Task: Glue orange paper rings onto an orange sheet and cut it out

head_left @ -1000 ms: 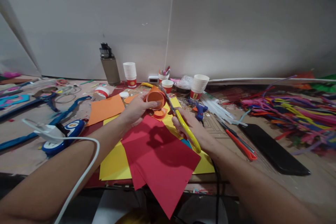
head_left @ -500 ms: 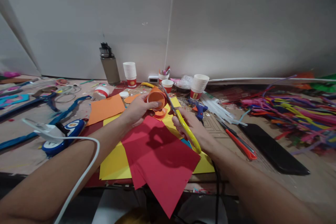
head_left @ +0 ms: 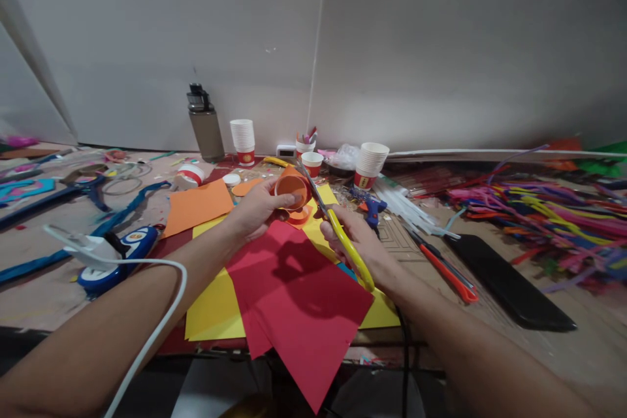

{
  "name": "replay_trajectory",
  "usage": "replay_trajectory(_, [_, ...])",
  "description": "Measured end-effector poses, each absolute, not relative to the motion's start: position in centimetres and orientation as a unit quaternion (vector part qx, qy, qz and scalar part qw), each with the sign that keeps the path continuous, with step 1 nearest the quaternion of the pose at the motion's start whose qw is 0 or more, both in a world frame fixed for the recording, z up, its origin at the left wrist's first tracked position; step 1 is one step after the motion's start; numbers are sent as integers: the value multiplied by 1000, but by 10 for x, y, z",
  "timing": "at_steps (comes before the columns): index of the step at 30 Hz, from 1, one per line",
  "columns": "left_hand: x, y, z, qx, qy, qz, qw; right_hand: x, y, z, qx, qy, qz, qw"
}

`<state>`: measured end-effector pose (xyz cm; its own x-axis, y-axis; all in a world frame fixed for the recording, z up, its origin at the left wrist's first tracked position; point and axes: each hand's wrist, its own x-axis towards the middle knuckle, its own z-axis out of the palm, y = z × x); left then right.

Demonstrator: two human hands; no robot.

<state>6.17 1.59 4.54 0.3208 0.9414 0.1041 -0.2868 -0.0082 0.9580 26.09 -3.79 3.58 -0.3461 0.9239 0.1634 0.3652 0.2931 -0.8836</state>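
Observation:
My left hand (head_left: 261,210) grips an orange paper cup (head_left: 287,184), its round opening tilted toward me and my thumb pressed inside the rim. In my right hand (head_left: 356,235) are scissors (head_left: 350,245) with a long yellow handle. Their grey blades point up and away, along the cup's right side; whether they touch its paper I cannot tell. An orange ring-like piece (head_left: 300,214) shows just below the cup. Under both hands lie red paper sheets (head_left: 313,313) over yellow sheets (head_left: 215,307). Shadows of my hands fall on the red paper.
Orange paper (head_left: 198,206) lies to the left. Behind stand a bottle (head_left: 206,130) and stacked paper cups (head_left: 242,142). Toward the right are a blue glue gun (head_left: 375,207), white sticks (head_left: 404,209), a red-handled tool (head_left: 453,274), a black phone (head_left: 509,284) and colourful pipe cleaners (head_left: 553,215).
The whole view has shifted slightly, so the scene sits a little lower. Both hands keep nearly the same places, still holding the cup and the scissors.

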Motion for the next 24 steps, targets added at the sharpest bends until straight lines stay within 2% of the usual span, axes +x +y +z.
replay_trajectory(24, [49, 23, 53, 554, 335, 441, 622, 263, -40, 39, -443, -723, 406, 340])
